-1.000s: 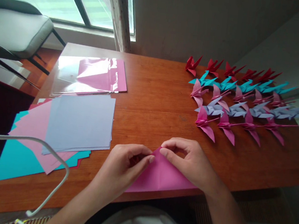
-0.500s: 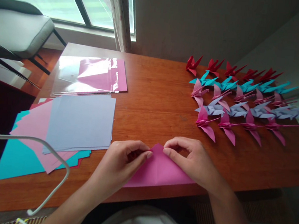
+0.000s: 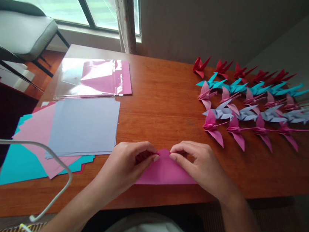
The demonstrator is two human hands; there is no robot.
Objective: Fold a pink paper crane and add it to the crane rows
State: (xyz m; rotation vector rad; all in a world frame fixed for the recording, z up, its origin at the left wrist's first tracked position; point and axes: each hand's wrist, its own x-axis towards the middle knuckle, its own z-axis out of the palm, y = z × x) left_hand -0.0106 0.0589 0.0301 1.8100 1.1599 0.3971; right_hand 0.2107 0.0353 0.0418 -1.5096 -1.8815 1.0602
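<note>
A magenta sheet of origami paper (image 3: 165,171), folded and with a crease down its middle, is held between both hands near the table's front edge. My left hand (image 3: 134,162) pinches its upper left edge between thumb and fingers. On the other side, my right hand (image 3: 194,161) pinches the upper right edge close to the top corner. The palms cover the paper's lower sides. Beyond my right hand stand several magenta paper cranes (image 3: 213,128) in a row.
Behind them are rows of lavender cranes (image 3: 248,113), light pink cranes (image 3: 207,94), turquoise cranes (image 3: 236,86) and red cranes (image 3: 200,67). Loose lavender sheets (image 3: 84,126) overlap pink and turquoise sheets (image 3: 23,166) at left. A plastic packet (image 3: 72,80) lies behind; a white curved rod (image 3: 55,155) crosses the lower left.
The paper's lower edge has shifted up, away from the table's front edge, and its top corner looks blunter. Both hands keep their pinch with little movement.
</note>
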